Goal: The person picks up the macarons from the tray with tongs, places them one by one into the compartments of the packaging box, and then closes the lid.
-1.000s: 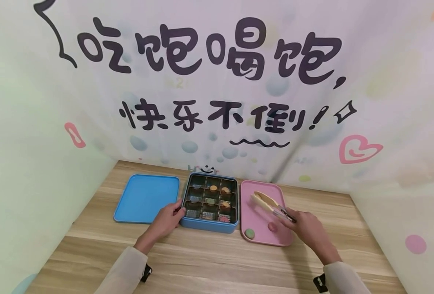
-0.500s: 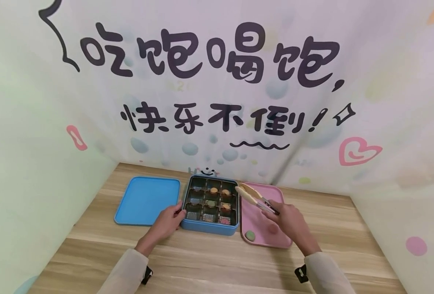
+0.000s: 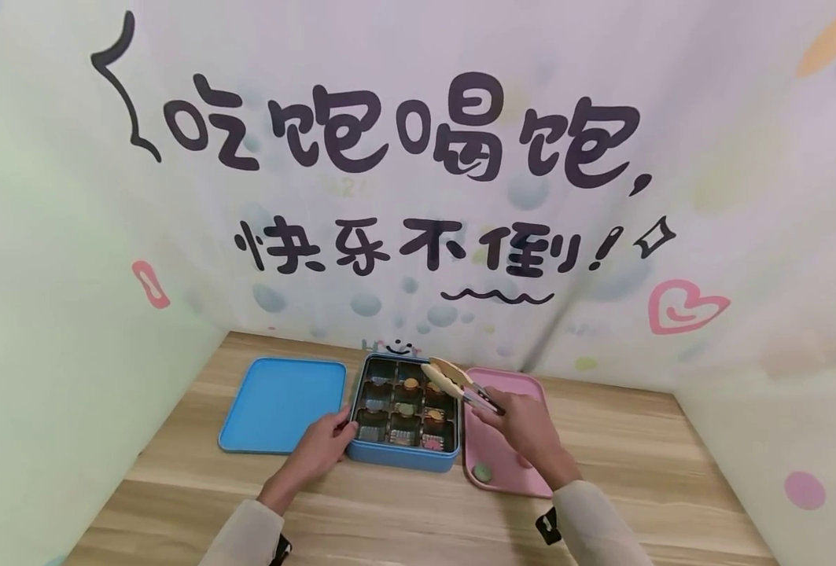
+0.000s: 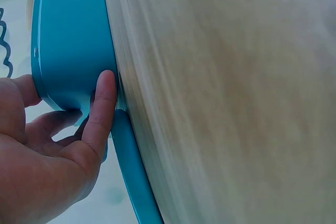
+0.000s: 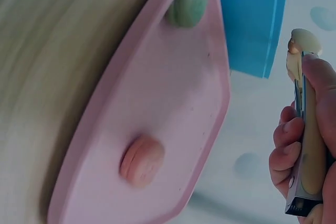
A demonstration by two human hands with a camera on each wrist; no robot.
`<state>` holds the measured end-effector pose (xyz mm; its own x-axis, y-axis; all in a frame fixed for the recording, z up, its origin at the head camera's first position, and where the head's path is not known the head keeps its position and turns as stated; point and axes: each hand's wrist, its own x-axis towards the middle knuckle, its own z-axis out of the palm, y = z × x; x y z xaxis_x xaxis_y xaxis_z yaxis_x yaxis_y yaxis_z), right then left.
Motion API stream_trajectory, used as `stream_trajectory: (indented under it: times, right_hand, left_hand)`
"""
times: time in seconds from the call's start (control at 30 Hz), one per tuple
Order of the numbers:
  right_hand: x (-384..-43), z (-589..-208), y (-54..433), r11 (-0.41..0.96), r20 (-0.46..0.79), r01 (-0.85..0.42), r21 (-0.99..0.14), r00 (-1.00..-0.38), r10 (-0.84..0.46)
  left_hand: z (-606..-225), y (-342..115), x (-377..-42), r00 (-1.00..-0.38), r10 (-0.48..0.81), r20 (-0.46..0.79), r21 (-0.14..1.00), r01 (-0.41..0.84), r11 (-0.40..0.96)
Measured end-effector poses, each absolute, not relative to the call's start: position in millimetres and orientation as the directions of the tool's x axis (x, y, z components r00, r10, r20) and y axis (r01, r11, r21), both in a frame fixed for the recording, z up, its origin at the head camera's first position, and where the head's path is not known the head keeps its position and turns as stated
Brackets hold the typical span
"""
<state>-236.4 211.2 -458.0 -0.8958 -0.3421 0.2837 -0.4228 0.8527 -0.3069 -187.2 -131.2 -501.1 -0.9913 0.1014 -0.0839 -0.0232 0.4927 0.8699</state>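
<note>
At the near left corner of a blue box [image 3: 403,456], my left hand [image 3: 322,440] holds the side wall. In the left wrist view the thumb is at the box's rim and a finger lies along its wall. Inside the box is a dark divided insert with several macarons, orange, green and pink, in its middle and right columns. My right hand [image 3: 527,428] grips metal tongs [image 3: 484,399] with cream tips, which reach over the far right compartment. A small brownish patch shows between the tips in the right wrist view; I cannot tell what it is.
On the right lies a pink tray [image 5: 152,77] with a green macaron [image 5: 189,3] at its near left corner and a pink macaron [image 5: 143,161] farther right. A blue lid [image 3: 283,405] lies left of the box. A printed cloth wall [image 3: 403,196] rises behind the wooden table [image 3: 361,511].
My right hand has carried the tongs leftward from above the pink tray to over the box's far right compartment. My left hand stays at the box corner. The head view has tilted up slightly.
</note>
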Motion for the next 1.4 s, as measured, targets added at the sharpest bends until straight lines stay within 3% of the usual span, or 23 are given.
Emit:
stream_trajectory:
  times: [0.17, 0.37, 1.4]
  right_hand:
    - [-238, -459, 195, 0.842, 0.249, -0.421, -0.337, -0.902, -0.352]
    - [-239, -461, 180, 0.857, 0.282, -0.438, -0.272, -0.887, -0.365]
    - [-246, -462, 131, 0.864, 0.180, -0.399, -0.306, -0.916, -0.359]
  left_hand:
    - [-503, -131, -187, -0.992, 0.103, -0.079, 0.871, -0.018, 0.491]
    - [-504, -132, -186, -0.992, 0.105, -0.066, 0.871, -0.006, 0.492]
    - [-501, -133, -189, -0.990, 0.114, -0.086, 0.887, -0.024, 0.461]
